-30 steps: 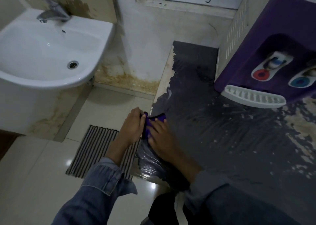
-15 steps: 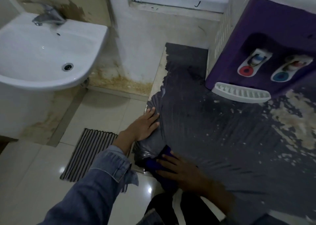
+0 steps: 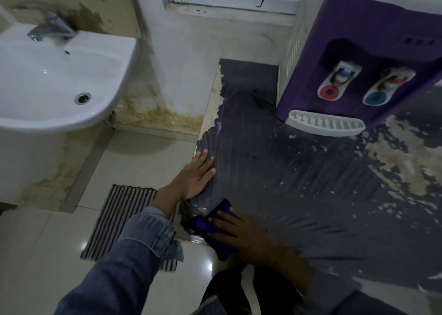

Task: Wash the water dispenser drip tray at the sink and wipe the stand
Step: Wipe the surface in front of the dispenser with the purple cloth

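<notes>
1. Left hand (image 3: pixel 195 178) lying flat and released, fingers spread, on the left edge of the dark grey, peeling worktop (image 3: pixel 299 183); blue denim sleeve (image 3: pixel 134 255) pushed back from the wrist.
2. Right hand (image 3: pixel 248 235) just beside and nearer than the left, palm down, fingers splayed, pressing a crumpled purple cloth (image 3: pixel 215 228) against the worktop's near left corner; pressing rather than clenched.
3. White slotted plastic drip tray (image 3: pixel 325 123) well beyond the right hand, seated at the foot of a purple and white water dispenser (image 3: pixel 373 59) on the same worktop.
4. Above the tray, two taps, the left with a red ring, the right with a blue ring.
5. Pale flaking patches scattered over the worktop, beyond and to the right of the right hand.
6. White ceramic basin (image 3: pixel 55 85) with a chrome tap (image 3: pixel 51 29), well apart to the left of and beyond the left hand.
7. Striped floor mat (image 3: pixel 124 216) on pale glossy tiles, below the left forearm.
</notes>
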